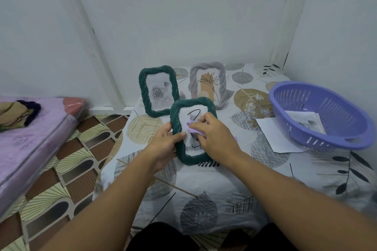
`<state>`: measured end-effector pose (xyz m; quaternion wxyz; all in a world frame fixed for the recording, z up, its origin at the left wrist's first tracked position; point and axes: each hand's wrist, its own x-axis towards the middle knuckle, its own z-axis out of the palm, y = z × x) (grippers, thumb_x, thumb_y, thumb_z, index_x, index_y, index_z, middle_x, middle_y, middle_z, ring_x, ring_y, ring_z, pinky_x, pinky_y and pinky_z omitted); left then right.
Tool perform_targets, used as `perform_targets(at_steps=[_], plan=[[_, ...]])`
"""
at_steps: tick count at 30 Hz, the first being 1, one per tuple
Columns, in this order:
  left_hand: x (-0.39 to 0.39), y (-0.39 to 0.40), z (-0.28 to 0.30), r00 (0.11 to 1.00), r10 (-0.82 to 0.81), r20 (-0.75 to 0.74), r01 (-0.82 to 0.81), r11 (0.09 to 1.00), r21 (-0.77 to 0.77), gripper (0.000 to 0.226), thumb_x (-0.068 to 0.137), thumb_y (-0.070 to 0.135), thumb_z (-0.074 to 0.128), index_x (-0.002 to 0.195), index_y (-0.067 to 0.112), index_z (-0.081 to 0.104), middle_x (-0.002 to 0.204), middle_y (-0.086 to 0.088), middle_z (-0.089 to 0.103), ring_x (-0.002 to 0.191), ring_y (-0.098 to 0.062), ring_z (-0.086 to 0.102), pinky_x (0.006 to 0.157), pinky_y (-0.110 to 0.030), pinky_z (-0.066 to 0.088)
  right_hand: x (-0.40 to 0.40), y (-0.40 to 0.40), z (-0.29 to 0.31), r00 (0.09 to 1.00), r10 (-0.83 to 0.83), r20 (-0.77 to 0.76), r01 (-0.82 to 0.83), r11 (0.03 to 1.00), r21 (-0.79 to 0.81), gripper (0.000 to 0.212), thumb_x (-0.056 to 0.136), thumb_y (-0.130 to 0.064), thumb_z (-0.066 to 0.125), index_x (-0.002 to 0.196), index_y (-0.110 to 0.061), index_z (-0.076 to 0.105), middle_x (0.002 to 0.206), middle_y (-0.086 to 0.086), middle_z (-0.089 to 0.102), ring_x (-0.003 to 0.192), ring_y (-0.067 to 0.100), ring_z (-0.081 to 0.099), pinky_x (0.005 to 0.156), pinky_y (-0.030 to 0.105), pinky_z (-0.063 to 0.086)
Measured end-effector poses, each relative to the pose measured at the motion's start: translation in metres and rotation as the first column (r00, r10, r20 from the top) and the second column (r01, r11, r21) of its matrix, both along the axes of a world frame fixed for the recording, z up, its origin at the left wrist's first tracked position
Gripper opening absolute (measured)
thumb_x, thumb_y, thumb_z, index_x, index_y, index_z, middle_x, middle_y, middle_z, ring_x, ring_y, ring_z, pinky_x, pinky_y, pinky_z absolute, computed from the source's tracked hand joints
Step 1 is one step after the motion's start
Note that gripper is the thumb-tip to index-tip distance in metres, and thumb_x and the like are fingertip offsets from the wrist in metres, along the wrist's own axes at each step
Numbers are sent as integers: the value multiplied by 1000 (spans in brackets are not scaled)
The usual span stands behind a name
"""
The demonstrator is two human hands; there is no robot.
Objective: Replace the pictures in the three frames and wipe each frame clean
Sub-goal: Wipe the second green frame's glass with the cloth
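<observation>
At the centre of the picture your left hand grips the left edge of the dark green, rope-patterned rectangular picture frame, thumb across its front and fingers curled behind, holding it tilted above the leaf-printed cloth-covered table. Your right hand presses a small lilac wiping cloth, pinched under bent fingers, flat against the frame's glass. That hand hides most of the cloth and the black-line picture inside; the sheets in the purple slotted plastic basket at right are hard to make out.
</observation>
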<state>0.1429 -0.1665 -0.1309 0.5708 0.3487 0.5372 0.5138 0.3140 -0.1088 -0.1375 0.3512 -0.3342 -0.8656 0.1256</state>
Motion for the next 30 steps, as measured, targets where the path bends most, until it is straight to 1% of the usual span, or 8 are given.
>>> perform_targets(at_steps=[4, 6, 9, 15, 20, 24, 27, 30], plan=[[-1, 0, -2, 1000, -8, 0, 9, 1000, 15, 37, 101, 2, 56, 132, 23, 57, 116, -17, 73, 103, -34, 70, 83, -49, 60, -10, 8, 7, 998, -55, -31, 56, 998, 19, 29, 91, -10, 70, 118, -21, 75, 99, 2, 54, 82, 16, 54, 64, 35, 51], [-1, -3, -3, 1000, -7, 9, 7, 1000, 14, 38, 101, 2, 57, 133, 23, 57, 118, -17, 73, 108, -38, 69, 88, -51, 59, -8, 2, 2, 999, -40, -18, 40, 999, 24, 29, 92, -10, 70, 117, -21, 75, 100, -1, 53, 86, 10, 53, 65, 31, 48], [-2, -4, -3, 1000, -13, 22, 13, 1000, 20, 38, 101, 1, 56, 133, 22, 56, 118, -16, 73, 110, -36, 70, 85, -47, 60, -1, -6, -6, 1000, 1, 2, -1, 1000, 12, 27, 93, -11, 69, 118, -20, 76, 103, 0, 54, 95, 12, 59, 70, 30, 50], [-2, -5, -4, 1000, -26, -5, 26, 999, 32, 39, 101, 3, 57, 133, 25, 56, 121, -13, 72, 114, -36, 68, 94, -54, 57, -5, 1, 5, 999, -30, -20, 31, 998, 50, 25, 91, -8, 71, 113, -18, 77, 100, 2, 56, 88, 6, 48, 69, 24, 40], [-3, -5, -4, 999, -26, -22, 26, 999, 41, 39, 101, 2, 57, 133, 25, 56, 119, -10, 74, 110, -31, 70, 91, -49, 58, 5, -8, -9, 999, 9, 45, -11, 999, 43, 23, 94, -13, 69, 115, -19, 77, 103, -1, 55, 94, 17, 59, 69, 30, 48], [-3, -6, -4, 999, -29, -31, 31, 999, 42, 40, 101, 3, 57, 133, 28, 56, 121, -9, 73, 112, -32, 69, 94, -51, 57, 0, 1, 3, 1000, -8, 17, 6, 998, 69, 19, 92, -10, 71, 108, -17, 79, 98, 1, 55, 88, 12, 58, 66, 25, 41], [-2, -7, -4, 999, -30, -26, 31, 999, 41, 39, 101, 4, 58, 133, 27, 56, 123, -11, 72, 114, -33, 69, 96, -55, 55, 1, -3, 0, 1000, -1, 14, 1, 1000, 26, 22, 92, -11, 70, 110, -19, 78, 100, 0, 55, 87, 7, 49, 69, 24, 40], [-3, -7, -4, 999, -23, -22, 24, 999, 42, 40, 101, 3, 57, 134, 25, 54, 123, -10, 72, 114, -32, 69, 95, -52, 56, 8, -7, -7, 998, 38, 49, -36, 999, -34, 26, 95, -20, 67, 119, -24, 74, 104, -4, 53, 88, 6, 48, 71, 30, 48]])
